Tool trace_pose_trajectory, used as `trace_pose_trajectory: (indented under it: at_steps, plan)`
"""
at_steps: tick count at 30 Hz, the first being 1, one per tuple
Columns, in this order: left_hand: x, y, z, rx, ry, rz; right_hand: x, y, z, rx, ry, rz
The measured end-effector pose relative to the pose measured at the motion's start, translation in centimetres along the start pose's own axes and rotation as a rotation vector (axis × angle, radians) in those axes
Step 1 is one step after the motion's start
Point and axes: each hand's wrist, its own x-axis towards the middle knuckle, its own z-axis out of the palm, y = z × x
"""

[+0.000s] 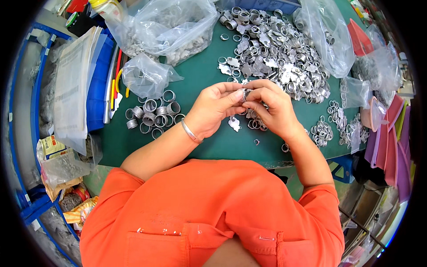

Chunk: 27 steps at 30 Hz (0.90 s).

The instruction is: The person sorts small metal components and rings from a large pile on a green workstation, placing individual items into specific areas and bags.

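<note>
Two bare hands pinch one small grey metal ring [246, 94] over a dark green counter [200, 149]

The ring is held between both hands, raised just above the near side of a broad heap of silver-grey metal rings and flat leaf-shaped pieces [278, 53]. The left hand [215, 107], a plain silver bangle [190, 132] on its wrist, grips the ring from the left with thumb and fingers. The right hand [273, 107] closes on it from the other side, fingers curled and thumb beneath. The fingertips cover much of the ring, so its finer shape cannot be told.

Just below the hands, a single pale silver leaf-shaped metal plate [234, 123] lies on the counter. To the left, near the left forearm, sits a loose cluster of wide grey metal bands [153, 113], some upright, some tipped over. Beyond them are a small crumpled clear plastic bag [144, 75] and a large clear plastic bag filled with grey metal pieces [167, 26].

To the right of the right forearm is a small pile of thin silver-grey rings [321, 132]; a tall clear plastic bag [327, 42] stands against the heap's right side. At the counter's left edge, a stack of white paper sheets [74, 84] leans beside a blue plastic bin [100, 86].
</note>
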Motion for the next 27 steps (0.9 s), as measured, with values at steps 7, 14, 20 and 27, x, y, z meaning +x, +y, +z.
trace_pose_trajectory:
  at_steps: [7, 14, 20, 27]
  plan:
    - [-0.1, 0.5, 0.1, -0.07, -0.015, -0.03, -0.8, 1.3, -0.9, -0.126, 0.238, 0.165]
    - [-0.3, 0.0, 0.4, 0.165, 0.012, -0.023, -0.5, -1.1, 0.1, -0.007, 0.103, 0.057]
    - [-0.9, 0.1, 1.0, 0.11, 0.004, 0.012, -1.5, -1.4, 0.8, 0.284, 0.155, 0.433]
    - [-0.6, -0.8, 0.4, 0.639, -0.014, 0.19, -2.3, -1.0, 0.8, 0.17, 0.194, 0.345]
